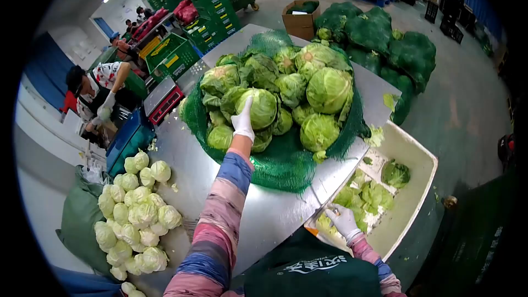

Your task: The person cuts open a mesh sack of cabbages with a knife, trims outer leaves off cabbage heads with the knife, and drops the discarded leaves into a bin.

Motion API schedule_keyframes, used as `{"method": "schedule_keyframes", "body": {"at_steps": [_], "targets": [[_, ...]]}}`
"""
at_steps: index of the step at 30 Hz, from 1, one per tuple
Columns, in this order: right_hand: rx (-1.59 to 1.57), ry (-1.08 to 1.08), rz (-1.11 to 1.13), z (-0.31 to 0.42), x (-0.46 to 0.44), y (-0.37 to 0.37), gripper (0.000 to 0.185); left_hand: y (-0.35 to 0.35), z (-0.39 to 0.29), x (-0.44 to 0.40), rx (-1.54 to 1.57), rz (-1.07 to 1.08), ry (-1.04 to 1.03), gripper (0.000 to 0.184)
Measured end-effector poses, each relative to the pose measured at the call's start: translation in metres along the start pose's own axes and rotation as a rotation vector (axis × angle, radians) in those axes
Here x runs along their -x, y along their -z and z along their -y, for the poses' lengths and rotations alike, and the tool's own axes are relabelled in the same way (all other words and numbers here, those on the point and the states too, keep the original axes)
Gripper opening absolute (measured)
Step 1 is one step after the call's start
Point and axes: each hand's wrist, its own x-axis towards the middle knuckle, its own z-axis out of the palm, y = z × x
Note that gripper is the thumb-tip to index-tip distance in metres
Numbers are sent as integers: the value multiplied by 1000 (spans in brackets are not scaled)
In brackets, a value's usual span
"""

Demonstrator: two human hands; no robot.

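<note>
My left hand [243,121], in a white glove, grips a green cabbage [260,106] at the near side of a heap, its thumb pressed on the leaves. The heap of whole cabbages [328,90] sits in an opened green mesh sack [283,170] on the metal table [258,209]. My right hand [344,221], also gloved, is over the near left edge of a white bin [421,187]. Its fingers are curled, and what they hold is too small to make out. Loose outer leaves [377,195] and a darker green piece [395,174] lie in the bin.
Peeled pale cabbages [137,214] are piled at the table's left. A red scale [165,104] stands beyond them, near a co-worker [99,91]. Green crates [209,16] are stacked behind. Full mesh sacks [379,38] and a cardboard box [300,22] stand on the floor.
</note>
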Motion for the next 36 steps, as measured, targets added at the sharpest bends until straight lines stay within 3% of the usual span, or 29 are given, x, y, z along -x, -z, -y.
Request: {"method": "schedule_keyframes", "body": {"at_steps": [2, 3, 6, 7, 9, 10, 13, 15, 17, 19, 23, 27, 36], "targets": [[9, -21, 7, 6, -9, 2, 37, -11, 3, -37, -192, -195, 20, 109], [7, -53, 18, 5, -12, 3, 37, -13, -3, -36, -183, -192, 19, 109], [-80, -84, 3, 2, -20, -2, 36, 4, -25, -2, -196, 58, 77, 92], [-121, -103, -14, 2, -21, -4, 36, 15, -19, -5, -196, 55, 79, 92], [-112, -101, -4, 7, -20, -5, 36, 37, -3, -6, 47, 249, -7, 89], [-102, -94, 0, 11, -19, -2, 36, 44, 5, -2, 137, 295, 6, 74], [-8, -139, -97, 21, -17, 6, 35, 54, 17, 57, 256, 400, -35, 64], [262, 126, -318, 10, -19, 6, 23, 58, 36, 100, 202, 404, -47, 59], [191, 134, -368, 34, -16, 15, 16, 56, 53, 152, 85, 403, 52, 55], [134, 400, -394, 48, -11, 24, 27, 49, 74, 193, -60, 414, 48, 52], [478, 114, -136, 52, 15, 35, 29, 50, 132, 221, -204, 474, 175, 53], [572, 211, -101, 12, 28, 27, 28, 54, 143, 219, -275, 485, 156, 59], [733, 313, -51, 9, 16, 11, 22, 47, 146, 233, -405, 463, 66, 65]]}}
